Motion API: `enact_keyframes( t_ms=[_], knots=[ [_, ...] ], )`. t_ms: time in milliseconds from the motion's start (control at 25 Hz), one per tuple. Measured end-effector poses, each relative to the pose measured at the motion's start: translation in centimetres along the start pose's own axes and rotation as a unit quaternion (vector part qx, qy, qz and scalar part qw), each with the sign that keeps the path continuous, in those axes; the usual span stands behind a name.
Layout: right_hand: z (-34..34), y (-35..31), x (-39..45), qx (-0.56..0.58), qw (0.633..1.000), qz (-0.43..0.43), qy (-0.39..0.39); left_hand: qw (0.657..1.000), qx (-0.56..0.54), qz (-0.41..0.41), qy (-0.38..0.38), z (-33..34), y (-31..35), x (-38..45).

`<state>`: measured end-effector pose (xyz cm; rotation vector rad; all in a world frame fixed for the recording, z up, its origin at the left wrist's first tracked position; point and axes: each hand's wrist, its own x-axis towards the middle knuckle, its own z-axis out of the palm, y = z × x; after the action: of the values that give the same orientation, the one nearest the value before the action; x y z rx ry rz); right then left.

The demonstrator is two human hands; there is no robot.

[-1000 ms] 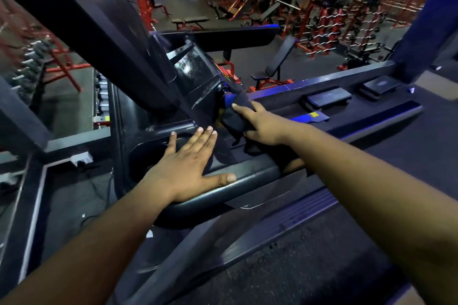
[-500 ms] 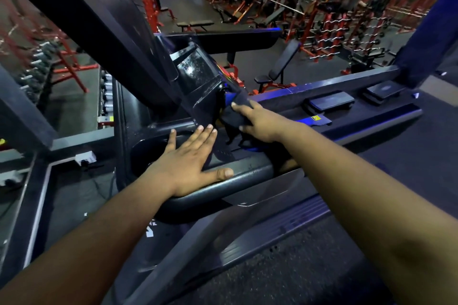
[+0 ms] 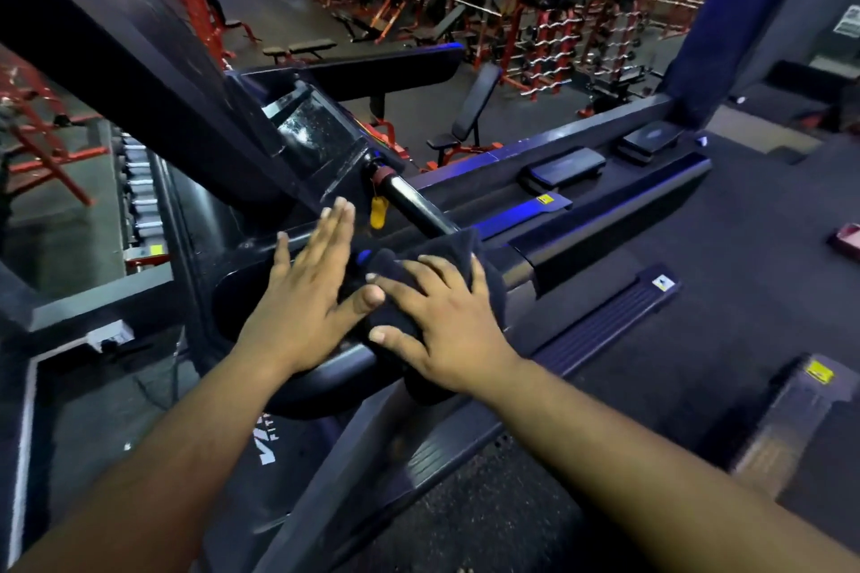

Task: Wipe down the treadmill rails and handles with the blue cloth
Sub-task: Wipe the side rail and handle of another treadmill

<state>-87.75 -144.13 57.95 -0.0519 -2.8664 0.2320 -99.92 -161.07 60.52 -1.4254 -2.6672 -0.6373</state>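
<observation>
The right hand (image 3: 446, 330) lies spread over a dark cloth (image 3: 458, 244), pressing it onto the treadmill's front rail (image 3: 325, 379); the palm hides much of the cloth. Just beside it, the left hand (image 3: 307, 293) rests flat on the console (image 3: 242, 293), fingers straight. Beyond are a yellow tag (image 3: 379, 212) and a smudged screen (image 3: 309, 130). The far weight racks (image 3: 549, 47) are dim and blurred.

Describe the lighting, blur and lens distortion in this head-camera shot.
Head view: dim, with blue light streaking the treadmill rail. Pale glare speckles the console screen. The left hand and right hand are sharp, yet the dark cloth nearly merges with the black machine. The far racks look soft, and the wide-angle lens bows lines near the edges.
</observation>
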Motion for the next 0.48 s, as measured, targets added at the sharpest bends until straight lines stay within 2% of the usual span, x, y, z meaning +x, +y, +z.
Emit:
enact_keyframes(
  t_ms=[80,120,200,280,320,400,480],
  knots=[
    [0.1,3.4,-0.2,-0.039,0.998,-0.053,0.015,0.999,0.030,0.016,-0.024,0.1,0.2,0.1],
    [-0.2,5.7,-0.1,-0.052,0.997,-0.047,0.025,0.998,0.052,0.024,-0.038,0.1,0.4,0.0],
    [-0.7,8.7,0.0,-0.038,0.996,0.037,0.068,0.998,0.044,0.025,-0.048,0.2,0.5,0.0],
    [0.6,5.9,-0.4,-0.022,0.986,0.118,0.111,0.999,-0.008,0.017,-0.039,0.1,0.4,0.1],
    [1.6,2.8,-0.6,-0.014,0.983,0.126,0.134,0.999,-0.029,0.018,-0.031,0.1,0.1,0.2],
    [3.6,-4.0,-1.5,0.007,0.983,0.073,0.168,0.998,-0.057,0.026,-0.024,0.0,-0.2,0.1],
    [4.4,-6.2,-2.4,-0.005,0.986,0.005,0.164,0.996,-0.080,0.042,-0.026,-0.1,-0.3,-0.2]
  ],
)
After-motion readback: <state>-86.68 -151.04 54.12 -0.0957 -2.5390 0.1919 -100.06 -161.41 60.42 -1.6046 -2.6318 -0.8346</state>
